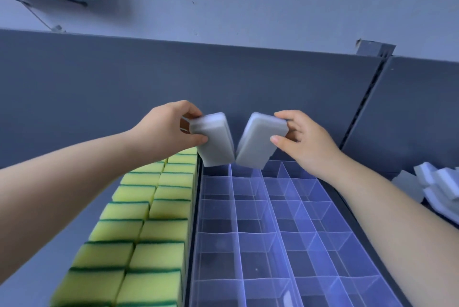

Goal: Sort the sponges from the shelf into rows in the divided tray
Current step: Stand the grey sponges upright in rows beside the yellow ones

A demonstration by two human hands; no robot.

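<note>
My left hand [171,128] grips a grey-white sponge [214,141] by its upper end. My right hand [303,138] grips a second grey-white sponge [259,143] the same way. Both sponges hang tilted, their lower corners close together, just above the far end of the clear divided tray [273,237]. The tray's compartments that I can see hold nothing. A loose pile of grey-white sponges [437,182] lies on the shelf at the right edge.
Two rows of yellow sponges with green scrub edges [146,222] stand packed to the left of the tray. A dark grey back panel [173,78] rises behind everything, with a slotted upright [365,105] at the right.
</note>
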